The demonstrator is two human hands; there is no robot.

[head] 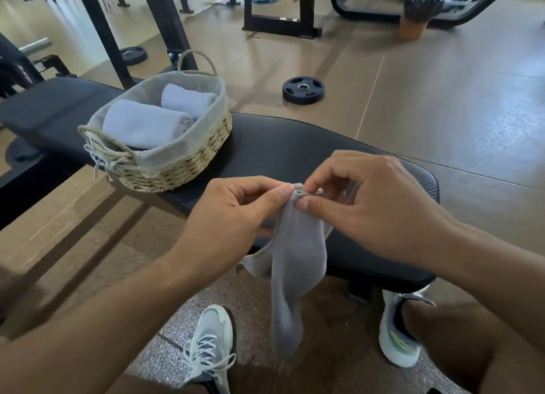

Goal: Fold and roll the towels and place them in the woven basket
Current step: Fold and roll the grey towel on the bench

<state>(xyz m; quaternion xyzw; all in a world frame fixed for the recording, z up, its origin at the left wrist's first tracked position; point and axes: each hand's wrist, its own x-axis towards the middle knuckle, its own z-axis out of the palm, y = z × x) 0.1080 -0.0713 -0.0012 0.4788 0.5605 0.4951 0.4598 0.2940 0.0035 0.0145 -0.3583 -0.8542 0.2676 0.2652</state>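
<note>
Hanging from pinching fingertips [284, 191] of left hand [233, 219] and right hand [374, 205], one towel [295, 264] is unfolded yet, while two rolls [144, 122] are already laid in the basket [177, 163] beyond.

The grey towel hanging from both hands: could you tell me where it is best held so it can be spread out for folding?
Judging by its pose, keep hold of the top hem. The grey towel hangs bunched from one point where the left hand and right hand pinch it together. Sliding the pinches apart along that edge, from above, should open it flat over the black bench.
</note>
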